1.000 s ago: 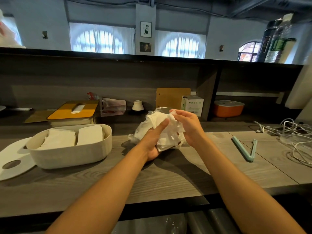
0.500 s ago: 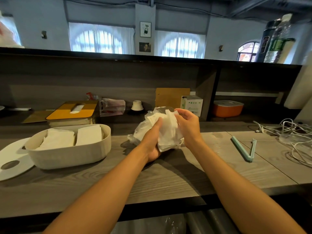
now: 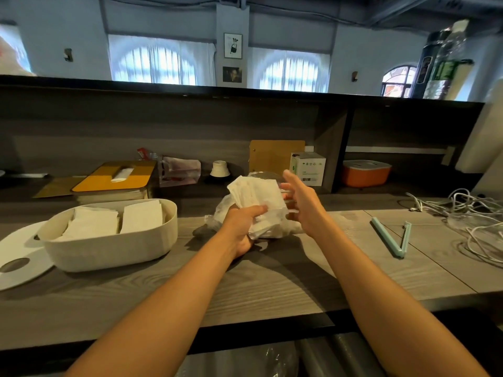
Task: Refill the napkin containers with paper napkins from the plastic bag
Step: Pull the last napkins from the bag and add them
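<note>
One loose stack of white paper napkins (image 3: 255,197) sits in my left grip (image 3: 242,227); my right (image 3: 302,202) hangs open at three o'clock, so sheets could slip onto the grey wooden surface (image 3: 272,281).

The grey wood tabletop (image 3: 272,289) stands under a dark shelf (image 3: 245,91). Behind the shelf, arched windows (image 3: 160,63) give daylight in a blue-grey wall (image 3: 362,50).

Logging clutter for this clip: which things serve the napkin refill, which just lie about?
In use: napkins held in left hand; plastic bag; white container; its lid; right hand, open.
Idle: blue clip; cables; orange container; small box.
</note>
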Demonstrator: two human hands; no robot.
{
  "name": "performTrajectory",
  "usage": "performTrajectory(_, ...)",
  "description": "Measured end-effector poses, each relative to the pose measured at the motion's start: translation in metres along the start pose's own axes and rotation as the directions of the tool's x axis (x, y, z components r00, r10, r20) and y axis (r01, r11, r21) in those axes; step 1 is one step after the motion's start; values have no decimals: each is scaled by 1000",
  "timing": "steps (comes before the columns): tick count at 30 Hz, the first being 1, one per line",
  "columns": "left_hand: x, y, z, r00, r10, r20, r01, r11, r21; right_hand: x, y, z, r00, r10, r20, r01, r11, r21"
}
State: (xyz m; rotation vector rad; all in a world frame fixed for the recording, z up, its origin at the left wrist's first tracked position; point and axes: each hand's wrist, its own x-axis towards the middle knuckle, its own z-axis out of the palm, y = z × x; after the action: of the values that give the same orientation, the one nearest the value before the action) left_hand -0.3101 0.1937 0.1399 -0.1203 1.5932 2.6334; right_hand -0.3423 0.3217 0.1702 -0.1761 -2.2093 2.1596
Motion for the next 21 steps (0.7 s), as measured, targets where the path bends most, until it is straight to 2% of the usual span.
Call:
performTrajectory(3, -3, 2, -1, 1000, -4, 4, 4, 1000, 11, -1, 3, 1, 999, -42, 33, 48, 975, -219)
performTrajectory(4, -4, 3, -1, 1000, -8, 14, 8, 1000, 16, -2, 4, 1, 996, -81, 25, 85, 967, -240)
performTrajectory(6, -6, 4, 0, 999, -20, 40, 21, 999, -36, -3, 5, -3, 987, -155, -42, 145, 974, -174)
performTrajectory(9, -9, 10, -1, 998, -34, 45, 41, 985, -170, -1, 3, -9, 958, -244, -149, 248, 969, 12)
performTrajectory(12, -5, 10, -6, 995, -40, 92, 58, 979, -195, -10, -1, -3, 959, -283, -21, 283, 950, 135)
performTrajectory(14, -3, 10, -9, 991, -43, 125, 69, 974, -215, -16, 0, 6, 951, -300, 80, 300, 954, 15)
performTrajectory(17, -9, 11, -7, 987, -44, 155, 70, 984, -166, -21, 5, 13, 930, -335, 149, 362, 904, -226)
performTrajectory(21, -9, 8, -4, 992, -20, 125, 18, 1000, 11, -18, 4, 9, 936, -325, 136, 349, 904, -247)
